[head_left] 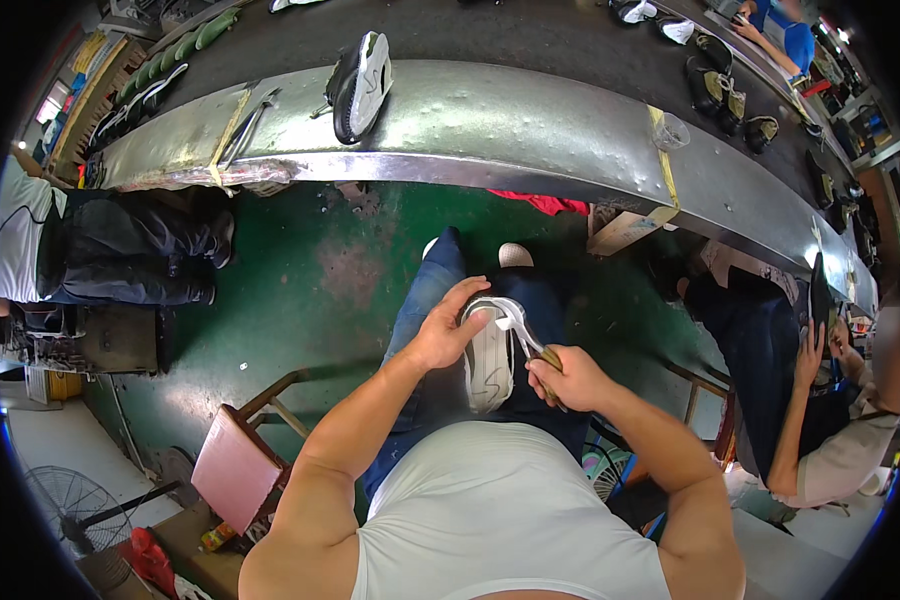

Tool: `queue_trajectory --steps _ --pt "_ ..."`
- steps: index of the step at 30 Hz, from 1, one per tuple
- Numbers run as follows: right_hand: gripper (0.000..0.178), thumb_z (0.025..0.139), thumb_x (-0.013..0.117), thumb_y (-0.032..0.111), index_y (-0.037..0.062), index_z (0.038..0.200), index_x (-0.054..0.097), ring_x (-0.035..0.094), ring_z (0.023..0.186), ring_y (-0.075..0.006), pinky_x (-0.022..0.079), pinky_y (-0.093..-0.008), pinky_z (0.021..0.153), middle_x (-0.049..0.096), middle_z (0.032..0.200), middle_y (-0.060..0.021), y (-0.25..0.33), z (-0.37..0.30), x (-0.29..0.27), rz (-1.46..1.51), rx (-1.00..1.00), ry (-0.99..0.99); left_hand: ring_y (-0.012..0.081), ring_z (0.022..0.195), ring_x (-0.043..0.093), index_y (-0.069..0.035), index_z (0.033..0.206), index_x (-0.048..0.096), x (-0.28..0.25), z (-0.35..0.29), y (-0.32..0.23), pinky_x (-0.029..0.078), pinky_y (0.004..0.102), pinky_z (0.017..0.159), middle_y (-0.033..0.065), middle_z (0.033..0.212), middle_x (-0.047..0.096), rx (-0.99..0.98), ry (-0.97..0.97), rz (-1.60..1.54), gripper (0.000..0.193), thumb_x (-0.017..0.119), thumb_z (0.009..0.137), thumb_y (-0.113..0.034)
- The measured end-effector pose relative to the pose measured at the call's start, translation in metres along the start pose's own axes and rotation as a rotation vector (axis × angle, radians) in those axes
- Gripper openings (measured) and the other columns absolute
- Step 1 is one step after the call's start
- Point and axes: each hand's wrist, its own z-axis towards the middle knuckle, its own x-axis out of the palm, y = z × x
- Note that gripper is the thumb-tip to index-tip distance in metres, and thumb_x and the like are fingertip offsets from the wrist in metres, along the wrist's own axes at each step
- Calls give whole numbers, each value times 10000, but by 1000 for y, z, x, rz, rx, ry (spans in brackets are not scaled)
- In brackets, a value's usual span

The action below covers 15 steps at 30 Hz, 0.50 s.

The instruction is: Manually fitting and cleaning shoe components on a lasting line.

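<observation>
Over my lap lies a shoe [488,372] with its pale underside up and a dark curved line drawn on it. My left hand [447,328] is wrapped round its far end, with the thumb across the underside. My right hand [573,378] is closed round the handles of metal pincers [532,345] with brownish grips. The jaws of the pincers reach the shoe's far right edge, where a bit of white material stands up. What exactly the jaws grip is too small to tell.
Ahead runs a metal-edged bench [490,110] with a dark belt. On its edge rest another shoe [372,88], a thin metal tool [248,128] and a clear cup [672,132]. A pink-seated stool [232,468] stands at left. Co-workers sit at both sides; the right one [820,400] holds a dark piece.
</observation>
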Motion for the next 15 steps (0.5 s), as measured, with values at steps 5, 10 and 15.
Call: queue_trajectory --steps 5,10,15 --pt "211 977 596 191 -10 917 613 671 630 -258 513 -369 610 672 735 -132 -53 42 22 -286 -323 -248 209 1323 461 -30 1361 530 -2 9 23 351 330 1112 113 1407 501 14 -40 -28 409 616 983 -162" --pt "242 945 640 197 -26 1036 644 676 713 -359 519 -406 655 667 782 -201 -70 60 27 -373 -457 -465 198 1278 496 -35 1348 539 0 16 33 373 321 1088 101 1359 537 -26 -63 15 390 614 986 -160" --pt "225 945 624 166 -20 1070 635 690 724 -279 534 -381 695 701 832 -154 -41 30 -3 -239 -289 -148 206 1304 490 -49 1360 536 9 10 29 361 322 1108 105 1371 543 -79 -99 -28 384 594 1005 -183"
